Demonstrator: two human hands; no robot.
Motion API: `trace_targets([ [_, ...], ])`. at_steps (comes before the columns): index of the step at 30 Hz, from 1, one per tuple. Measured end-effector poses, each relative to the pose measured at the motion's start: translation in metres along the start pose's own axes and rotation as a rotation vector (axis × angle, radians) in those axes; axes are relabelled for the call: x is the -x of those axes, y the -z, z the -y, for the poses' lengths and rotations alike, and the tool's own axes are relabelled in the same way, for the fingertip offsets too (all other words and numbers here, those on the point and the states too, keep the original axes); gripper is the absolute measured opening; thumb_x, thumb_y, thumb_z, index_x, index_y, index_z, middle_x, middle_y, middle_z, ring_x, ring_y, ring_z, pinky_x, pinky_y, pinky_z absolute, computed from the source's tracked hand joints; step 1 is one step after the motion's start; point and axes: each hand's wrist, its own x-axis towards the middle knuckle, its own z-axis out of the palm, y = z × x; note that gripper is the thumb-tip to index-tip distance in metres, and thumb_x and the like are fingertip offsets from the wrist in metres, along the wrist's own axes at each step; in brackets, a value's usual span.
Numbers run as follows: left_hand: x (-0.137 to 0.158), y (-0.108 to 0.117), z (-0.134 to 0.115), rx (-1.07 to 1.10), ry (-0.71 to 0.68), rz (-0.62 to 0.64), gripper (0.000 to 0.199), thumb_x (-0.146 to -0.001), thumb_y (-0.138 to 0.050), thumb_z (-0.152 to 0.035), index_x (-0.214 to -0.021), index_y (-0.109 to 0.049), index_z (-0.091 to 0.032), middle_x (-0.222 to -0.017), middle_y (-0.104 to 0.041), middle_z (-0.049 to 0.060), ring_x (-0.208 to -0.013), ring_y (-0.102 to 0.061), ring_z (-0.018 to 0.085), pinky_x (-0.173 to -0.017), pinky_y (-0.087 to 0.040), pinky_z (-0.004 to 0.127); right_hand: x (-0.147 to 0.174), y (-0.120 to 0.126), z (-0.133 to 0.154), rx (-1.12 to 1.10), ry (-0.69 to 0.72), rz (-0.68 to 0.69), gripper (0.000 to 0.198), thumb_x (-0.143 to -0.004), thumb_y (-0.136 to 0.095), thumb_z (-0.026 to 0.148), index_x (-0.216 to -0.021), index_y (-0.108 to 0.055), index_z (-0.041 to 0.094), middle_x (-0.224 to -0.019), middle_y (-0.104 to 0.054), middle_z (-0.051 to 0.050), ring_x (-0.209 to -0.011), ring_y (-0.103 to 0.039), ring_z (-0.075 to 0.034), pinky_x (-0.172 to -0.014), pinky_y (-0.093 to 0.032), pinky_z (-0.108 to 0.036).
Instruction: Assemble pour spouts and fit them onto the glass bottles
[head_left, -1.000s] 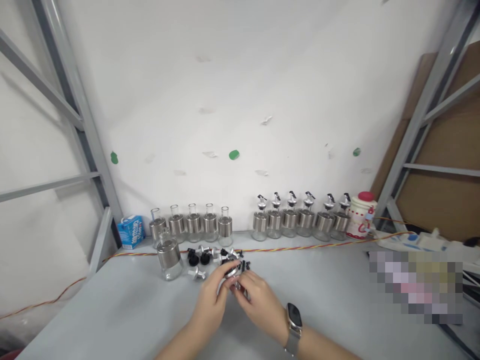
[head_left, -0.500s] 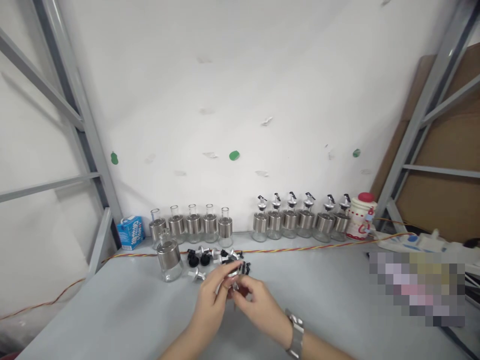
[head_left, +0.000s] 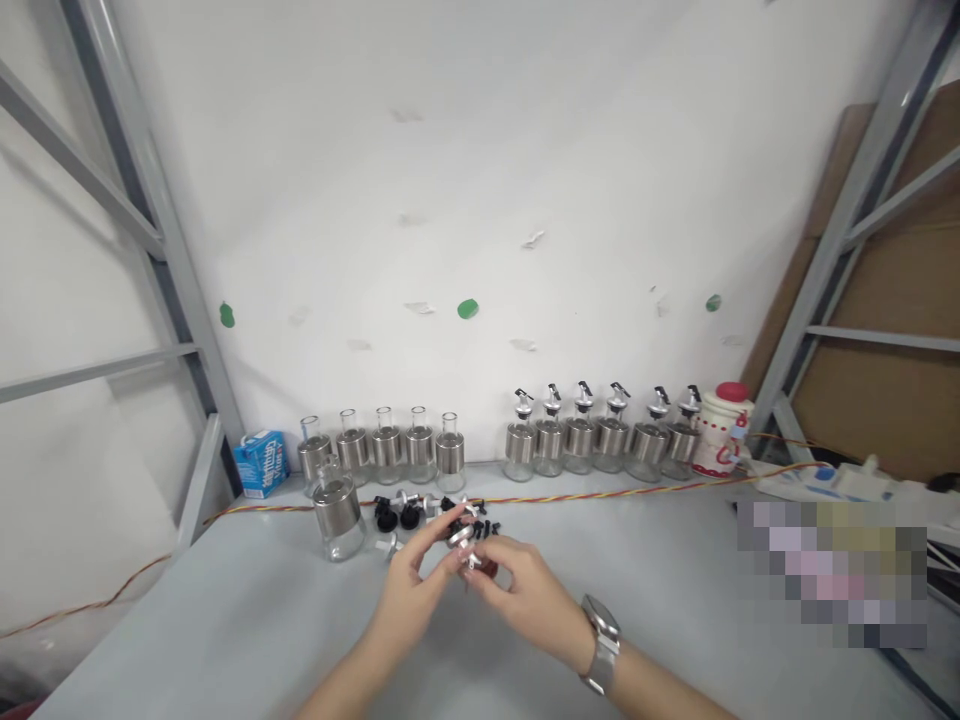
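Above the grey table (head_left: 247, 620), the left hand (head_left: 409, 585) and right hand (head_left: 532, 595) pinch a silvery pourer (head_left: 461, 538) between close fingertips. This looks like fitting work; steady alignment seems called for next.

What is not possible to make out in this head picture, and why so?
All in the head view:
Part of the silver piece: hidden by the left hand and right hand.
Number of small black parts: too small and blurred.
Pixelated item at right: masked by blocks.
Watch display: too small and angled.
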Motion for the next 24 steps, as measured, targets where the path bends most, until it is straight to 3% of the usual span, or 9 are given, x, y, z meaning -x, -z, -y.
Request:
trace_targets([
  [2,0.0,0.0,0.002,0.019,0.018,-0.014,0.039,-0.073,-0.055,-0.028,-0.112,-0.053,-0.023,-0.117,-0.055,0.003,-0.111,-0.047,0.02,-0.096,-0.035,0.035,0.001,0.0,0.001,0.093,0.038,-0.052,0.013,-0.077,-0.05,0.024,-0.076,-0.061,0.018,-0.073,-0.058,-0.002,-0.069,-0.052,-0.014,-0.067,-0.04,-0.025],
  [4,0.0,-0.001,0.002,0.035,0.024,-0.034,0.04,-0.072,-0.055,-0.025,-0.112,-0.052,-0.024,-0.119,-0.054,0.002,-0.113,-0.045,0.019,-0.096,-0.035,0.034,0.0,-0.003,0.0,0.036,0.024,-0.058,0.011,-0.076,-0.05,0.022,-0.08,-0.06,0.018,-0.075,-0.059,-0.003,-0.07,-0.052,-0.014,-0.067,-0.041,-0.026],
  [10,0.0,-0.001,0.0,0.057,0.018,0.02,0.042,-0.077,-0.049,-0.023,-0.118,-0.046,-0.025,-0.123,-0.049,0.002,-0.116,-0.041,0.018,-0.098,-0.032,0.034,-0.006,-0.012,-0.011,-0.56,-0.173,0.169,0.023,-0.074,-0.054,0.034,-0.082,-0.054,0.012,-0.068,-0.059,-0.003,-0.058,-0.055,-0.013,-0.059,-0.046,-0.028],
  [13,0.0,-0.002,0.0,0.002,0.006,0.021,0.04,-0.078,-0.049,-0.026,-0.118,-0.046,-0.026,-0.123,-0.049,0.001,-0.116,-0.041,0.018,-0.1,-0.029,0.036,-0.004,-0.012,-0.015,-0.32,-0.126,0.085,0.018,-0.078,-0.047,0.029,-0.08,-0.055,0.013,-0.067,-0.059,-0.004,-0.06,-0.054,-0.014,-0.059,-0.045,-0.028],
  [17,0.002,-0.004,0.002,-0.052,0.014,-0.078,0.038,-0.073,-0.056,-0.025,-0.111,-0.053,-0.027,-0.117,-0.055,0.001,-0.11,-0.047,0.019,-0.098,-0.032,0.035,0.001,-0.009,-0.019,0.441,0.187,-0.122,0.016,-0.079,-0.04,0.014,-0.077,-0.056,0.014,-0.072,-0.058,-0.007,-0.07,-0.052,-0.018,-0.068,-0.039,-0.034],
  [19,0.002,-0.005,0.003,-0.006,0.034,-0.09,0.037,-0.072,-0.057,-0.024,-0.109,-0.055,-0.027,-0.113,-0.058,0.0,-0.107,-0.05,0.018,-0.097,-0.034,0.033,0.002,-0.008,-0.019,0.599,0.28,-0.145,0.016,-0.078,-0.041,0.011,-0.08,-0.056,0.015,-0.074,-0.058,-0.008,-0.072,-0.051,-0.019,-0.07,-0.037,-0.036],
  [21,0.001,-0.004,0.003,0.052,0.054,-0.072,0.034,-0.073,-0.055,-0.024,-0.107,-0.057,-0.027,-0.113,-0.058,0.001,-0.108,-0.049,0.018,-0.097,-0.034,0.033,0.002,-0.008,-0.018,0.517,0.239,-0.127,0.014,-0.078,-0.042,0.012,-0.08,-0.055,0.016,-0.074,-0.059,-0.006,-0.072,-0.051,-0.018,-0.07,-0.038,-0.034],
  [24,-0.003,-0.002,0.002,0.143,0.106,-0.044,0.025,-0.071,-0.057,-0.025,-0.095,-0.064,-0.024,-0.109,-0.061,0.002,-0.108,-0.049,0.021,-0.097,-0.033,0.035,-0.001,-0.009,-0.016,0.044,0.042,0.055,0.007,-0.078,-0.048,0.021,-0.082,-0.052,0.017,-0.074,-0.059,-0.003,-0.069,-0.053,-0.015,-0.066,-0.041,-0.029],
])
